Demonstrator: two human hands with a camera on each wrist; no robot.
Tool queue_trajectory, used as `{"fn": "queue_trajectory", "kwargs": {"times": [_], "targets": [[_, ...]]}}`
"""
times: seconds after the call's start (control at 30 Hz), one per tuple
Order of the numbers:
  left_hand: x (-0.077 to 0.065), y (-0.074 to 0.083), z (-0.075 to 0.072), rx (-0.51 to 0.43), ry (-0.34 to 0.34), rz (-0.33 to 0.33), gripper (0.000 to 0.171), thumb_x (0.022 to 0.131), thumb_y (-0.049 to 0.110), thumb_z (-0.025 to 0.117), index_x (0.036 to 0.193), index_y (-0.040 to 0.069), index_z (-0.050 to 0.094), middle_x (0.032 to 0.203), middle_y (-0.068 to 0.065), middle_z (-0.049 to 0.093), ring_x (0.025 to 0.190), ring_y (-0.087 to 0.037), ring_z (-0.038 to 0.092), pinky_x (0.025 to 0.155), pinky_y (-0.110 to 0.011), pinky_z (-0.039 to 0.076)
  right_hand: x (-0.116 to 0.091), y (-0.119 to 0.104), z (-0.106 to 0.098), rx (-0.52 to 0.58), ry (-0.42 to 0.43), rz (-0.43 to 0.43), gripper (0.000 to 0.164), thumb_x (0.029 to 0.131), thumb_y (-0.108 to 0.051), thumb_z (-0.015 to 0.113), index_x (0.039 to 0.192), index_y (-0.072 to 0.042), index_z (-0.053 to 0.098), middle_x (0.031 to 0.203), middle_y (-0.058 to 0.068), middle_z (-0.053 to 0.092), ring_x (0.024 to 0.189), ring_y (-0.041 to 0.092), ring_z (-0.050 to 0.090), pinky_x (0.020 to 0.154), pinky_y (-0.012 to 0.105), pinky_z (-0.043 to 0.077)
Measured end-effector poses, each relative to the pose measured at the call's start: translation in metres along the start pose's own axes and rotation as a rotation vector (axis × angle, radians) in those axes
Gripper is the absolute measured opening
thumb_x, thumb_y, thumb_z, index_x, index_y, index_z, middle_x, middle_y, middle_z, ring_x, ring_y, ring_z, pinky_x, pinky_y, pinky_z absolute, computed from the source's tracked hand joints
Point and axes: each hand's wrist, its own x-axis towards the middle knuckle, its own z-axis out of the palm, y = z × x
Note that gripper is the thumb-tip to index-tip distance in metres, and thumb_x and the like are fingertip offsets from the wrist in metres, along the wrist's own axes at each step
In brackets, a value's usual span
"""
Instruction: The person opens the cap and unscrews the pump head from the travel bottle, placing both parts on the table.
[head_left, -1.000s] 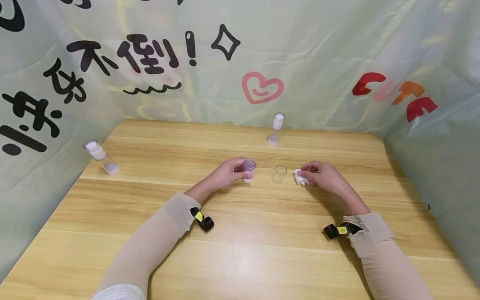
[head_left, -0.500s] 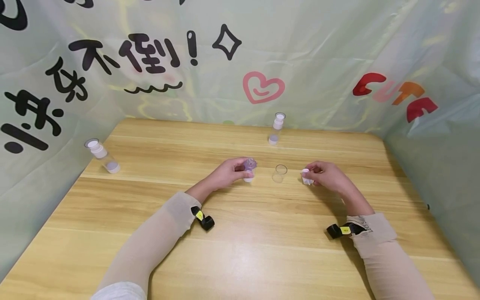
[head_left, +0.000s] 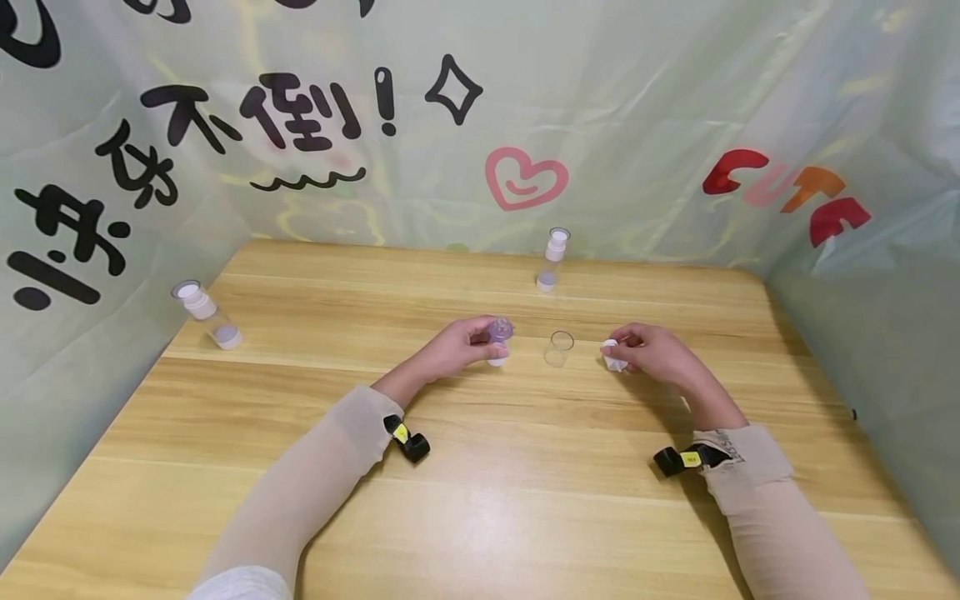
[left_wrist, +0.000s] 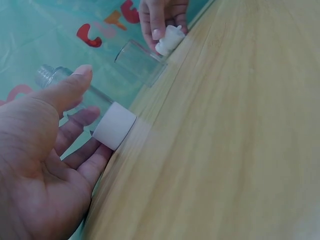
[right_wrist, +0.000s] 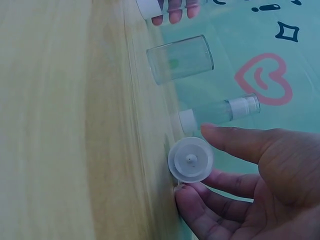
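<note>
My left hand [head_left: 452,346] grips a clear bottle [head_left: 500,330] by its side, thumb in front and fingers curled behind. In the left wrist view its bare threaded neck [left_wrist: 46,76] points up, and the white base [left_wrist: 115,126] is down at the table. To the right, my right hand [head_left: 651,354] holds a small white pump head [head_left: 615,357] between thumb and fingertips, close to the tabletop. Its round end with a small central hole [right_wrist: 190,159] faces the right wrist camera. Between the hands stands a clear, hollow cap [head_left: 558,348], apart from both.
A complete pump bottle [head_left: 551,260] with its clear cap on stands at the back of the wooden table [head_left: 480,483]. Another one [head_left: 210,315] stands at the left edge. Printed cloth [head_left: 637,108] hangs round the table's back and sides.
My right hand has drawn slightly rightward with the pump head, away from the clear cap, and the pump head has turned in its fingers. My left hand and the bottle have stayed in place.
</note>
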Motion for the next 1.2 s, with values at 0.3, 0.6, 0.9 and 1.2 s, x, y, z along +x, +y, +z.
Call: {"fn": "queue_trajectory", "kwargs": {"times": [0.3, 0.6, 0.9, 1.2], "targets": [[0.002, 0.005, -0.001, -0.063, -0.038, -0.027, 0.054, 0.089, 0.023, 0.075, 0.135, 0.006, 0.056, 0.120, -0.006, 0.064, 0.112, -0.017, 0.060, 0.095, -0.027, 0.050, 0.001, -0.001, 0.000, 0.018, -0.020, 0.000, 0.057, 0.094, -0.032, 0.067, 0.132, 0.007, 0.050, 0.115, 0.023, 0.055, 0.089, 0.025, 0.062, 0.079, 0.035, 0.057], [0.002, 0.001, -0.002, -0.082, -0.048, -0.030, 0.053, 0.087, 0.021, 0.076, 0.134, 0.005, 0.057, 0.121, -0.007, 0.064, 0.111, -0.016, 0.061, 0.096, -0.027, 0.049, 0.002, -0.002, 0.000, -0.006, -0.019, -0.009, 0.058, 0.094, -0.034, 0.067, 0.132, 0.006, 0.050, 0.117, 0.024, 0.056, 0.087, 0.024, 0.064, 0.079, 0.038, 0.057], [0.000, 0.002, -0.001, -0.083, -0.043, -0.028, 0.052, 0.087, 0.018, 0.076, 0.134, 0.005, 0.057, 0.122, -0.009, 0.063, 0.109, -0.016, 0.061, 0.095, -0.027, 0.050, 0.002, -0.007, -0.002, -0.063, 0.000, -0.029, 0.057, 0.096, -0.038, 0.064, 0.132, 0.005, 0.051, 0.119, 0.025, 0.056, 0.093, 0.028, 0.062, 0.077, 0.038, 0.056], [0.000, 0.002, -0.002, -0.096, -0.042, -0.028, 0.052, 0.087, 0.018, 0.076, 0.134, 0.005, 0.057, 0.122, -0.009, 0.063, 0.110, -0.016, 0.061, 0.095, -0.026, 0.050, 0.006, -0.018, -0.010, -0.095, 0.077, -0.075, 0.061, 0.097, -0.044, 0.060, 0.134, 0.002, 0.050, 0.124, 0.022, 0.057, 0.118, 0.040, 0.052, 0.094, 0.052, 0.047]]}}
